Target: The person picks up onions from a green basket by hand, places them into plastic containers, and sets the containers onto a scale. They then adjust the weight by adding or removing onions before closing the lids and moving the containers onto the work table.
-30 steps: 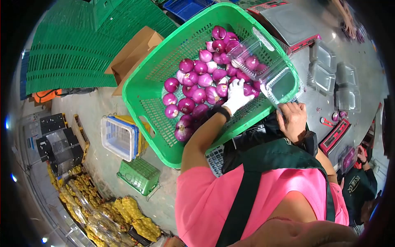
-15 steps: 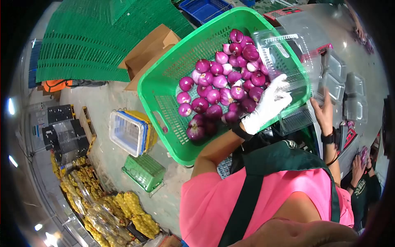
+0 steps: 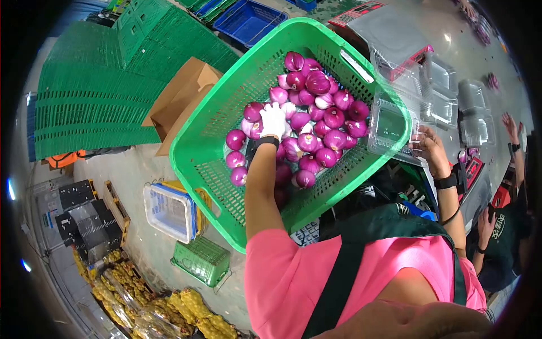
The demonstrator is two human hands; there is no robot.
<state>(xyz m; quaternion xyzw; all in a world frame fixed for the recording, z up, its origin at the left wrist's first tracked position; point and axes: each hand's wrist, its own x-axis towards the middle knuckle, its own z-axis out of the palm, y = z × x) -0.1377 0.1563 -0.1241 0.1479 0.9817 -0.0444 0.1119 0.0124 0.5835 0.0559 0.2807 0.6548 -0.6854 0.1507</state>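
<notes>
My left hand (image 3: 273, 121), in a white glove, reaches down among the red onions (image 3: 307, 141) in a large green plastic basket (image 3: 186, 135). Its fingers curl over an onion, mostly hidden beneath the glove. My right hand (image 3: 430, 148) is bare and pinches the near edge of a clear plastic clamshell container (image 3: 389, 125). That container lies open at the basket's right rim, with green showing through it. Both of my wrists wear black bands.
Clear clamshell containers (image 3: 477, 133) stand on the metal table to the right, near red scales (image 3: 474, 172). Stacked green crates (image 3: 90, 90) and a cardboard box (image 3: 183, 93) stand left. Co-workers' hands (image 3: 512, 129) show at far right. Yellow net sacks (image 3: 169, 313) lie lower left.
My left hand has moved left from beside the clamshell to the onions. My right hand, open before, has closed on the clamshell's edge. The view has shifted slightly.
</notes>
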